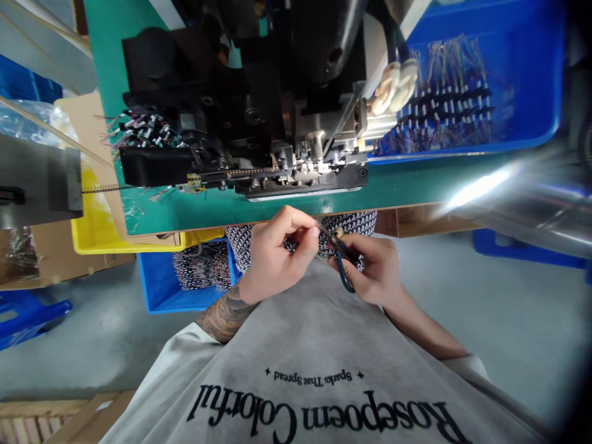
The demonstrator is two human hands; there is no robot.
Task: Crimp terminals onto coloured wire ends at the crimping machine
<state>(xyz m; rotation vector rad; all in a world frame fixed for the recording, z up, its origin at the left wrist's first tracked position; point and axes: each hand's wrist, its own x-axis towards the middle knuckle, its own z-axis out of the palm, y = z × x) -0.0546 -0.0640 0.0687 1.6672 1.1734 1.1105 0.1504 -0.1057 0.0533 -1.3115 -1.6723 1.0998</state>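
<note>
Just in front of the bench edge, over the lap, my right hand [380, 271] is closed on a pair of scissors [343, 266] with dark handles. The blades point up and left toward my left hand. My left hand [280, 256] is closed in a pinch of thumb and forefinger, close to the scissor tips. What the pinch holds is too small to make out. Behind my hands stands a black machine [250, 114] with a metal head and a strip of small terminals running in from the left.
The machine stands on a green bench top [407, 191]. A blue bin [527, 92] with rows of wire bundles is at the right. Wire pieces [150, 131] lie left of the machine. A yellow bin [87, 231] and another blue bin [155, 287] stand lower left. A blurred shiny cylinder [522, 191] juts in at right.
</note>
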